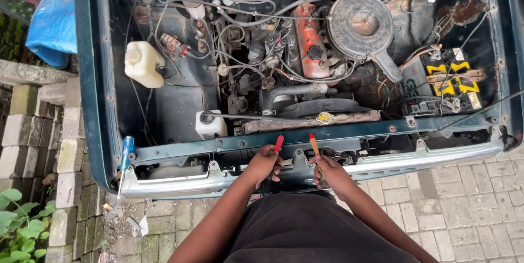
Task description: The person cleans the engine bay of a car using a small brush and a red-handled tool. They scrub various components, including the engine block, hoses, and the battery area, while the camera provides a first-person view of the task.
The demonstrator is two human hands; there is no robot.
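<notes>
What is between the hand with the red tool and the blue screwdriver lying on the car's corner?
Nothing visible blocks the way. The left hand grips a red-handled tool at the middle of the car's front. The blue screwdriver rests on the front corner, out to that hand's side. Only the bare bumper runs between them.

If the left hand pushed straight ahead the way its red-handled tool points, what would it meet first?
Probably the green front crossmember just ahead of the left hand and its red-handled tool. Beyond lies the radiator top, though depth is hard to judge from above.
</notes>
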